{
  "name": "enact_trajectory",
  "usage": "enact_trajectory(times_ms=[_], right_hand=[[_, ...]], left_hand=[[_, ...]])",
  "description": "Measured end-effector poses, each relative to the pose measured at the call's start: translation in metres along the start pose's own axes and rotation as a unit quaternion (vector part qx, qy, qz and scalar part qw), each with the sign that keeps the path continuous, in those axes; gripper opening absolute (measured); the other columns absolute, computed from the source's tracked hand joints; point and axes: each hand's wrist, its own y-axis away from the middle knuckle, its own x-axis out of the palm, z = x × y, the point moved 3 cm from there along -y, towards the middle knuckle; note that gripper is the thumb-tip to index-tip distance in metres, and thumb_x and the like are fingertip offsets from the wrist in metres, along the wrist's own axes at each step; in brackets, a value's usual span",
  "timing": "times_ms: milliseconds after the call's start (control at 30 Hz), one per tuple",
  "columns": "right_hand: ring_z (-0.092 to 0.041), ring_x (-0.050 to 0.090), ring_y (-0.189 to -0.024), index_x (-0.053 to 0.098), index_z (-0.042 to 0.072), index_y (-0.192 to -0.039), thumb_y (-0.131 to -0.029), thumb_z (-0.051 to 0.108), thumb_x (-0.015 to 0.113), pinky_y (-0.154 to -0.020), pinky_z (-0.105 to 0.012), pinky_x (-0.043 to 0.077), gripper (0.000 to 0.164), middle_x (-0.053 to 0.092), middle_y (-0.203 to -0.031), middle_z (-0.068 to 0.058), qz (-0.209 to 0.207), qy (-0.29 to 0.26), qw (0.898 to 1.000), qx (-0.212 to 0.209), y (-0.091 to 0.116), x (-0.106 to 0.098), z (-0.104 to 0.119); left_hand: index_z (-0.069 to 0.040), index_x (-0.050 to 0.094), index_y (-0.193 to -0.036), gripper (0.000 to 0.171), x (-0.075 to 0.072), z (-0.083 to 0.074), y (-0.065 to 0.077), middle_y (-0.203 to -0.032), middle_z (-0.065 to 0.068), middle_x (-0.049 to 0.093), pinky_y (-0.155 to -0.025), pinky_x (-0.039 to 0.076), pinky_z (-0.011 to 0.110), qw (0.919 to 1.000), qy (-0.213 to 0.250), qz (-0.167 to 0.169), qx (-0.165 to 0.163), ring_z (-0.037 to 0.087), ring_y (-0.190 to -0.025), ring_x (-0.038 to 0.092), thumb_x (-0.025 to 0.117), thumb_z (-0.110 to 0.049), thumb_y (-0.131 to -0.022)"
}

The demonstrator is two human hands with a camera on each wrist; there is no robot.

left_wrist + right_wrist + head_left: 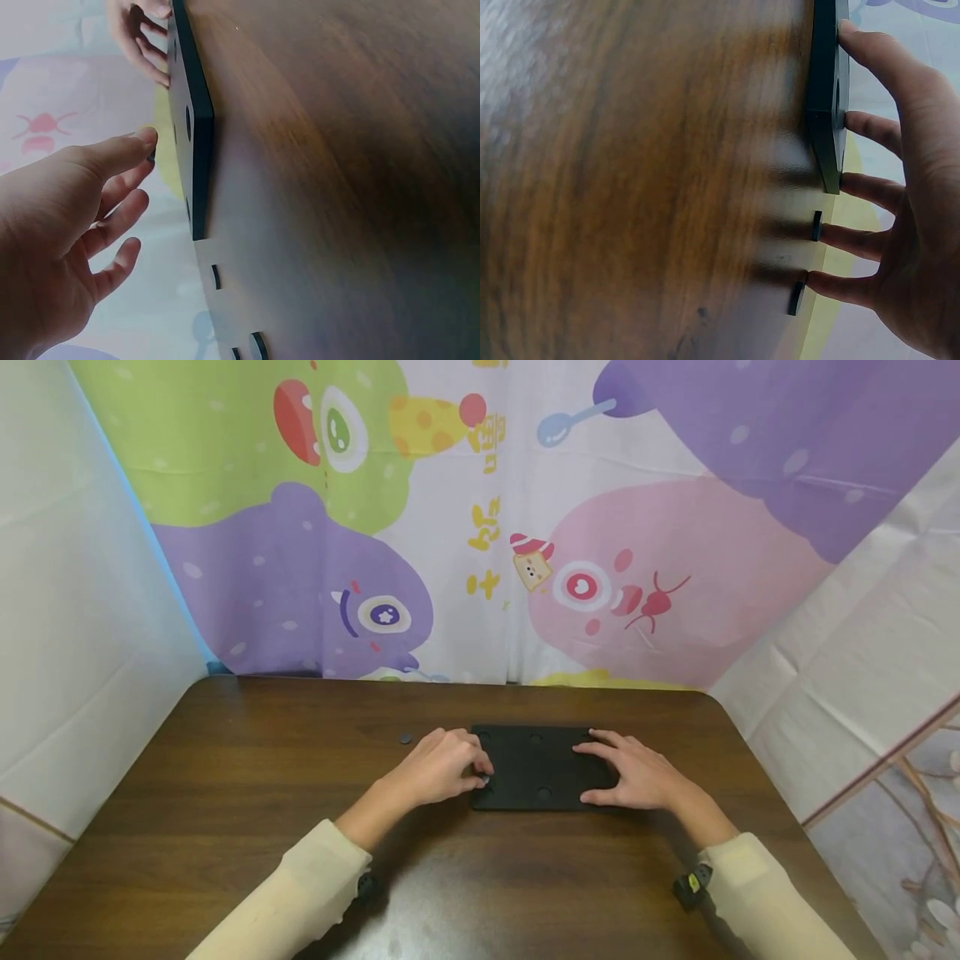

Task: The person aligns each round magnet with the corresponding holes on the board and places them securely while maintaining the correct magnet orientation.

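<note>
A flat black rectangular board with round recesses lies on the table. My left hand is over its left end, pinching a small dark piece between thumb and index finger; the fingertips hide most of it. The other left fingers are loosely bent. Over the board's right end, my right hand spreads its fingers, with the thumb and two fingertips at the board. In the right wrist view, its last two fingertips are right at two small dark discs beside the board.
On the wooden table, a small dark disc lies left of the board. Several discs show beyond the board's end in the left wrist view. A cartoon-printed curtain hangs behind the table's far edge, with pale sheets on both sides.
</note>
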Motion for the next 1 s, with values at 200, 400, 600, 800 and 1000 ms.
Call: enact_trajectory(times_ms=[200, 400, 600, 800, 1000], right_hand=[[-0.055, 0.055, -0.152, 0.061, 0.029, -0.161, -0.090, 0.071, 0.083, -0.105, -0.082, 0.054, 0.085, 0.048, -0.176, -0.019, 0.001, 0.000, 1.000, 0.002, 0.000, 0.000, -0.001], [-0.056, 0.054, -0.152, 0.061, 0.029, -0.161, -0.091, 0.069, 0.083, -0.104, -0.083, 0.054, 0.085, 0.048, -0.176, -0.020, 0.003, 0.000, 1.000, 0.002, 0.001, -0.001, 0.000], [-0.056, 0.054, -0.153, 0.061, 0.029, -0.162, -0.091, 0.071, 0.083, -0.104, -0.084, 0.053, 0.085, 0.047, -0.177, -0.019, 0.007, 0.000, 1.000, 0.005, -0.001, 0.000, -0.001], [-0.058, 0.053, -0.154, 0.061, 0.029, -0.162, -0.091, 0.070, 0.083, -0.105, -0.085, 0.052, 0.085, 0.047, -0.178, -0.019, 0.006, -0.003, 1.000, 0.006, 0.000, 0.000, -0.001], [-0.057, 0.053, -0.153, 0.061, 0.029, -0.161, -0.091, 0.070, 0.083, -0.103, -0.084, 0.053, 0.085, 0.047, -0.177, -0.019, 0.004, 0.001, 1.000, 0.003, 0.000, 0.000, 0.000]], left_hand=[[-0.023, 0.091, -0.105, 0.010, 0.004, 0.001, -0.001, -0.102, -0.007, 0.085, -0.075, 0.057, 0.025, 1.0000, 0.003, 0.006, -0.003, 0.014, -0.096, 0.077, 0.092, -0.028, -0.096], [-0.024, 0.090, -0.104, 0.011, 0.009, 0.000, 0.000, -0.101, -0.008, 0.084, -0.080, 0.060, 0.030, 0.9999, 0.003, 0.016, -0.005, 0.015, -0.098, 0.077, 0.092, -0.031, -0.096], [-0.024, 0.090, -0.102, 0.010, 0.013, -0.002, -0.001, -0.101, -0.008, 0.084, -0.079, 0.060, 0.030, 0.9995, 0.005, 0.029, -0.007, 0.016, -0.099, 0.077, 0.093, -0.031, -0.095], [-0.025, 0.090, -0.099, 0.009, 0.018, -0.001, -0.001, -0.099, -0.008, 0.084, -0.081, 0.061, 0.035, 0.9991, 0.005, 0.041, -0.003, 0.017, -0.099, 0.077, 0.093, -0.032, -0.094], [-0.025, 0.089, -0.095, 0.008, 0.030, 0.008, -0.001, -0.096, -0.008, 0.083, -0.078, 0.062, 0.041, 0.9993, 0.013, 0.014, 0.034, 0.017, -0.093, 0.076, 0.095, -0.031, -0.092]])
